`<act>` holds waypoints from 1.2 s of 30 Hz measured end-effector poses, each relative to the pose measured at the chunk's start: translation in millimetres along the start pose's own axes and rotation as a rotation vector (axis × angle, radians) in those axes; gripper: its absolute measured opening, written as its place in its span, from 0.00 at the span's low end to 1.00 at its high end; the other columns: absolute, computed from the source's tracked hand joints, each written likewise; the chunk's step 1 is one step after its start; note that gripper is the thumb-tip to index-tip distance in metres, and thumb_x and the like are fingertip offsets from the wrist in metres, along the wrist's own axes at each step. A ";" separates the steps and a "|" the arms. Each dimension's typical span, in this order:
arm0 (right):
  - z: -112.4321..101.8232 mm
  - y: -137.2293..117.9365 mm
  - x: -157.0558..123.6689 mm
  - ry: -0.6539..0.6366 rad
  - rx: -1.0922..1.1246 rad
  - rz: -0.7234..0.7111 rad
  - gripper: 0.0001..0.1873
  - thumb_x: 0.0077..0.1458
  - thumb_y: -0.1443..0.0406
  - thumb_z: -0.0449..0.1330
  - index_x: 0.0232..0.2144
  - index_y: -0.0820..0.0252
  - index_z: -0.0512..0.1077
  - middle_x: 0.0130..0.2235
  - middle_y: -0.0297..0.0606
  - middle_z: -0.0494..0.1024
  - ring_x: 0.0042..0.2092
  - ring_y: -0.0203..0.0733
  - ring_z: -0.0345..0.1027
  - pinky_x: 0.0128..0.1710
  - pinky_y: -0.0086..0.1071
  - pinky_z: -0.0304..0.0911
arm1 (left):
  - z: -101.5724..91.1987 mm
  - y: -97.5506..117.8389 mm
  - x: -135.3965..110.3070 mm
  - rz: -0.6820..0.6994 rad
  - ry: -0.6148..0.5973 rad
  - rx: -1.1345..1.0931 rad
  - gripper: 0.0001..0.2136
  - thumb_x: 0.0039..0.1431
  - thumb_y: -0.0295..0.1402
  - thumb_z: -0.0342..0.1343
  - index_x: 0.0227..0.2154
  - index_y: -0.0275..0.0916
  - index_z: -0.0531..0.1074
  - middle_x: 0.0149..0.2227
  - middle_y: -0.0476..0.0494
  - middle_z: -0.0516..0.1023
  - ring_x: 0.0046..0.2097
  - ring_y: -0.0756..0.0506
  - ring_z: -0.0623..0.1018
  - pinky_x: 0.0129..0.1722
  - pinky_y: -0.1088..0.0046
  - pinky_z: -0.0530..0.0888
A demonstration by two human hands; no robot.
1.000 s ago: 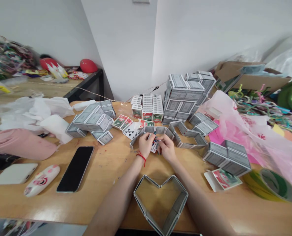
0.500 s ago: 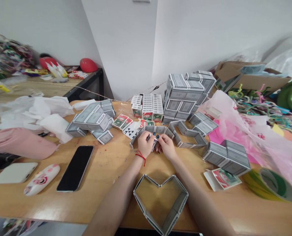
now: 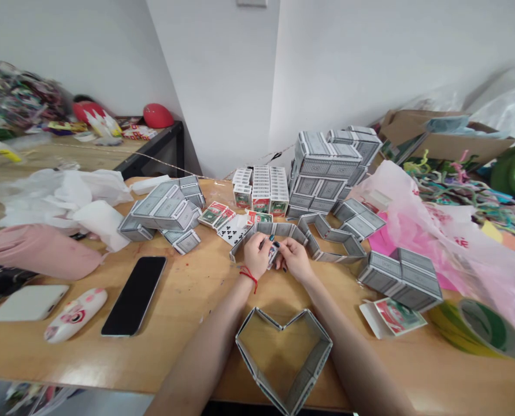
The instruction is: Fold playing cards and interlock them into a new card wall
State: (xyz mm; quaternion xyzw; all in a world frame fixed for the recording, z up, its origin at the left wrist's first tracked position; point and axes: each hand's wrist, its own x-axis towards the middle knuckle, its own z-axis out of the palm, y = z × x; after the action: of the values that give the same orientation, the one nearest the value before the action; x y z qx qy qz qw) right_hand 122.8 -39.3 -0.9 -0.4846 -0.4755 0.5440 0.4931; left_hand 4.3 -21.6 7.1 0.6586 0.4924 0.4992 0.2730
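Note:
Both hands meet at the middle of the table. My left hand (image 3: pixel 257 254), with a red string at the wrist, is closed on a playing card (image 3: pixel 272 254) whose printed face partly shows. From the other side my right hand (image 3: pixel 294 256) pinches the same card; its fingers hide part of it. Just behind the hands stands a bent strip of joined grey-backed cards (image 3: pixel 270 227). A heart-shaped frame of folded cards (image 3: pixel 318 352) stands between my forearms. To the right of the hands is another angular card frame (image 3: pixel 337 254).
Built-up card blocks stand left (image 3: pixel 166 205) and as a tall stack (image 3: pixel 326 156) at the back right. Card boxes (image 3: pixel 260 190) line the back. A phone (image 3: pixel 133 296) lies left; an opened card box (image 3: pixel 398 316) and yellow-green tape roll (image 3: pixel 478 326) lie right.
The card between my hands has turned so that more of its printed face shows. My hands stay in nearly the same place.

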 end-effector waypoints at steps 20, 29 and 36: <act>-1.4 -6.7 -0.5 0.069 0.090 0.023 0.19 0.42 0.53 0.60 0.18 0.59 0.60 0.09 0.22 0.56 0.10 0.26 0.45 0.10 0.23 0.38 | -1.3 3.4 0.0 0.160 -0.040 0.151 0.11 0.57 0.31 0.44 0.21 0.38 0.66 0.24 0.47 0.68 0.29 0.50 0.68 0.30 0.75 0.64; -1.6 -10.8 -1.6 0.049 0.058 0.031 0.17 0.42 0.53 0.60 0.19 0.60 0.62 0.11 0.23 0.56 0.12 0.26 0.46 0.11 0.23 0.40 | -2.6 4.0 -1.7 0.217 -0.050 0.181 0.10 0.57 0.30 0.44 0.24 0.38 0.67 0.26 0.45 0.69 0.31 0.50 0.69 0.32 0.76 0.65; -1.0 -10.7 -2.4 0.031 0.084 0.021 0.15 0.43 0.54 0.59 0.21 0.60 0.63 0.12 0.22 0.55 0.12 0.25 0.45 0.11 0.22 0.39 | -1.2 0.5 -2.7 0.264 -0.047 0.244 0.10 0.58 0.30 0.43 0.26 0.38 0.68 0.28 0.44 0.71 0.32 0.50 0.70 0.33 0.76 0.66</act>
State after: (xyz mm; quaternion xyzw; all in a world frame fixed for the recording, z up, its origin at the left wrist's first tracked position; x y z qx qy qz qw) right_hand 124.7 -41.0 9.9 -0.4770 -0.4395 0.5608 0.5146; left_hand 3.3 -24.4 6.8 0.7572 0.4522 0.4516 0.1346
